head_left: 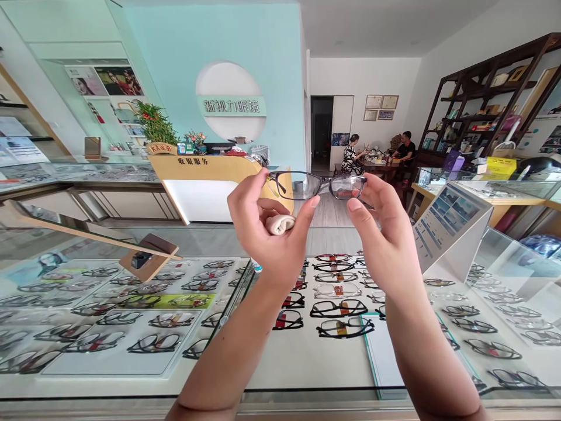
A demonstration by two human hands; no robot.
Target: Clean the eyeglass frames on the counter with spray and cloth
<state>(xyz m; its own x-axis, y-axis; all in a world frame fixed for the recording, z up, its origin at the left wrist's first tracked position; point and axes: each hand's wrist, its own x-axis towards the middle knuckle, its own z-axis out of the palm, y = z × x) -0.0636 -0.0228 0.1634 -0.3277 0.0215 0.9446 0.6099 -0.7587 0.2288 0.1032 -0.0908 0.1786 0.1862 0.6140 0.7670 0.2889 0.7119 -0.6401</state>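
A pair of dark-framed eyeglasses is held up above the glass display counter, lenses side by side. My left hand grips the frame at its left end, and a rolled pale cloth is tucked in the same palm. At the other end, my right hand pinches the frame near the right lens with thumb and fingers. Below my hands, rows of eyeglasses lie inside the glass counter.
A tilted wooden-framed mirror stands on the counter at left. To the right is a standing printed card. Beyond are a cashier desk, a dark shelf and two people seated at a table.
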